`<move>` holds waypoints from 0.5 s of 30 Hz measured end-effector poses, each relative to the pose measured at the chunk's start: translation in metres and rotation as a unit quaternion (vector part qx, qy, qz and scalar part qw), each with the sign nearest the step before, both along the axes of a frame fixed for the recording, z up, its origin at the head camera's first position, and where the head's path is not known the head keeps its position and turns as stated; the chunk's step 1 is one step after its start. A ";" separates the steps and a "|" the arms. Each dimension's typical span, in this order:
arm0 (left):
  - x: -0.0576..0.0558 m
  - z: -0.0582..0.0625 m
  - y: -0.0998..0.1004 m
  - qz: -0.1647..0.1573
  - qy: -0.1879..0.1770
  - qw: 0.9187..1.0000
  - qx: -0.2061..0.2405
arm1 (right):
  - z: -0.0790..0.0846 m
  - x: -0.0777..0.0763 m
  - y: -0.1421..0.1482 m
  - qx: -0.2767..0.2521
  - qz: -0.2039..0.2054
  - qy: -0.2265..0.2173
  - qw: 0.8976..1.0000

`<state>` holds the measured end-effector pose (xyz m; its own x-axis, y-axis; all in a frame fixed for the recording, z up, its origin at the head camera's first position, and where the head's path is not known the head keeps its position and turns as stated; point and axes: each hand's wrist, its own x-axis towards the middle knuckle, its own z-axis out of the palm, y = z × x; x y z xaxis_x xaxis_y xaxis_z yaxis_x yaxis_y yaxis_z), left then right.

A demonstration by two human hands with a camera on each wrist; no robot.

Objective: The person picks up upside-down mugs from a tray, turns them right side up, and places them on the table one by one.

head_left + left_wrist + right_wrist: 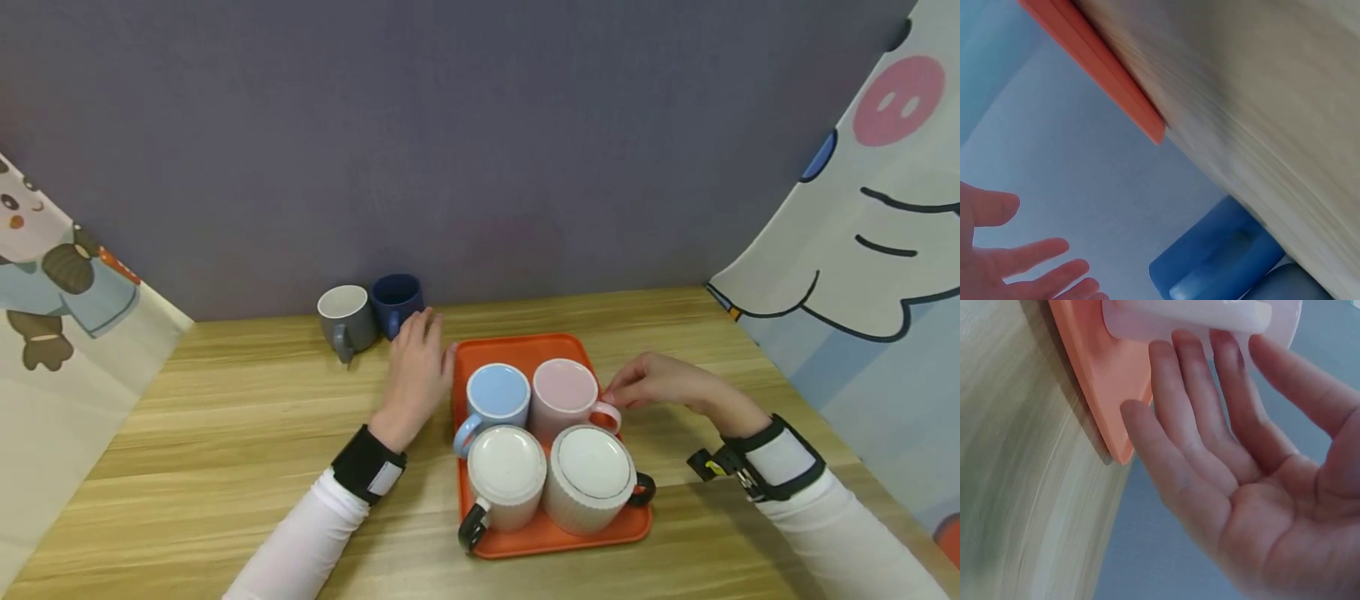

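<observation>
A pink mug (564, 392) stands upside down at the back right of the orange tray (558, 550). My right hand (663, 382) is at its handle, the fingertips right beside it; in the right wrist view the fingers (1175, 394) are loosely extended. Left of the pink mug is an upside-down light blue mug (497, 396). Between the tray and a navy blue mug (396, 302) is my left hand (420, 375), its fingers spread and holding nothing. That navy mug, seen also as a blue mug (1210, 256) in the left wrist view, stands upright beside a grey mug (347, 321).
Two ribbed whitish mugs with black handles, a left one (507, 475) and a right one (590, 479), sit upside down at the tray's front. A grey wall (480, 167) borders the wooden table (225, 433) at the back. Cartoon-printed sheets flank both sides.
</observation>
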<state>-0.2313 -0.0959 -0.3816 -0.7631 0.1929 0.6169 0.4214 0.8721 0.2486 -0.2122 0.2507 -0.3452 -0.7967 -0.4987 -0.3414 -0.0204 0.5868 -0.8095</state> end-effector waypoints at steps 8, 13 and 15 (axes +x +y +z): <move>0.003 -0.001 0.003 -0.004 0.000 1.000 -0.006 | -0.008 0.001 0.000 -0.021 0.092 -0.004 0.996; 0.003 0.000 0.002 -0.003 -0.006 1.000 -0.006 | -0.014 0.000 -0.001 -0.051 0.117 -0.008 0.992; 0.003 0.000 0.002 -0.004 -0.005 1.000 -0.005 | -0.016 0.000 -0.001 -0.060 0.123 -0.008 0.991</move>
